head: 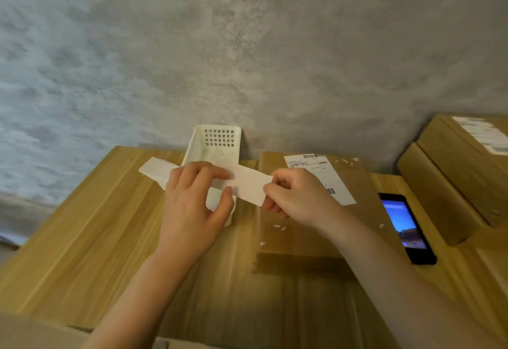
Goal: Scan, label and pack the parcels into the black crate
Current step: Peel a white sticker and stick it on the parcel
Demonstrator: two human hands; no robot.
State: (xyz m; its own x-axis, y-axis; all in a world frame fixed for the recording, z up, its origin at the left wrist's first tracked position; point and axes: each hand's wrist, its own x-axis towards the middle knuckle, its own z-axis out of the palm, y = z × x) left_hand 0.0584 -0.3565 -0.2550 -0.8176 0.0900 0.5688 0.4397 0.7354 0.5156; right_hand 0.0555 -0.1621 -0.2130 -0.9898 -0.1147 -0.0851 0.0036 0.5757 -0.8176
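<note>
Label strip (248, 183) pinched between left hand (192, 205) and right hand (295, 197).

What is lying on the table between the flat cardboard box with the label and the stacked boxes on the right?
A black phone with its screen lit lies on the wooden table between the flat box and the stacked boxes, seen in the head view.

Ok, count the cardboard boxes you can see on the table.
3. One flat labelled box lies under the right hand; two more are stacked at the far right, the labelled upper box on the lower box. Others may lie out of view.
</note>
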